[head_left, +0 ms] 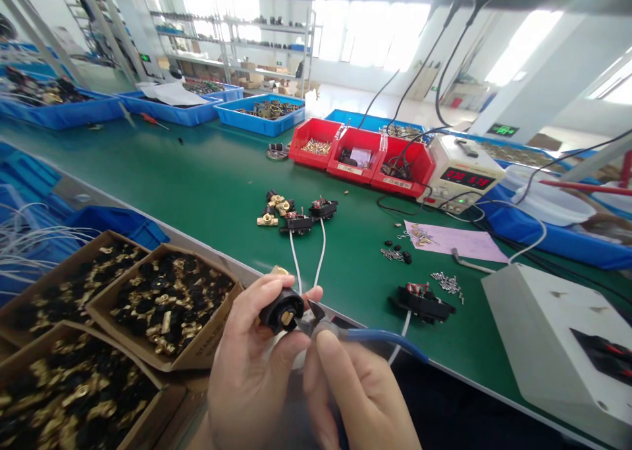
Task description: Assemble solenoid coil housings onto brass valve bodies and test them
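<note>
My left hand (257, 364) is closed around a brass valve with a black plastic cap (282, 308), its round open end turned toward my right. Gripped in my right hand (353, 387) is a pair of cutting pliers with blue handles (390, 337). The pliers' jaws are at the rim of the black cap, beside the brass stem in its middle; whether they bite on it I cannot tell. Beyond my hands lie two black modules with white cables (299, 222) and a small group of brass valves (269, 218). Another black module (425, 303) rests to the right.
Cardboard boxes (197, 354) full of brass and black valves stand at the lower left. Red bins (355, 174) and a power supply (464, 174) line the back. Loose screws (447, 284) and a pink paper (459, 243) lie right, near a grey box (543, 331).
</note>
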### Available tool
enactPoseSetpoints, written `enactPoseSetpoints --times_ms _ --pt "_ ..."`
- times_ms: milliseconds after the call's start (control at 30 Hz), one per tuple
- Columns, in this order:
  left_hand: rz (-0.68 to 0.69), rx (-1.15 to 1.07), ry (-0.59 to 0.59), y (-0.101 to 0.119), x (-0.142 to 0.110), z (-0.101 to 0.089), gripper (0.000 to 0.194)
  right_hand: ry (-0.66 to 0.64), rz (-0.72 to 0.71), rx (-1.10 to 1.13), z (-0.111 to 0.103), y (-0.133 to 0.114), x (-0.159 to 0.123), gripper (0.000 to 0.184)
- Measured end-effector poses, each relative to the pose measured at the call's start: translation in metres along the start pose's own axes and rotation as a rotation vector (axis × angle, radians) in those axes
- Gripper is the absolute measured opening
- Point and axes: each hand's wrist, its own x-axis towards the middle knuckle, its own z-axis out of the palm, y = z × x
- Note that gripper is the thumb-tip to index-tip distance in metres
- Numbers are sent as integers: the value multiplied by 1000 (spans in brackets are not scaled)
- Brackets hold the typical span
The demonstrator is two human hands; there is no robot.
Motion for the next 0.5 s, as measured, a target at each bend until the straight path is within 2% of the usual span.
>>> enactPoseSetpoints --times_ms 133,267,367,500 --pt "37 75 56 1 -2 -3 43 62 1 -13 1 -3 -2 65" --pt "12 140 8 5 0 -11 44 9 -18 -115 -4 -5 2 64" --pt "-25 173 18 8 2 -17 39 -12 -40 -212 -7 -5 8 64" --pt "-59 199 43 10 5 -24 29 -81 -92 -212 -4 -4 16 60"
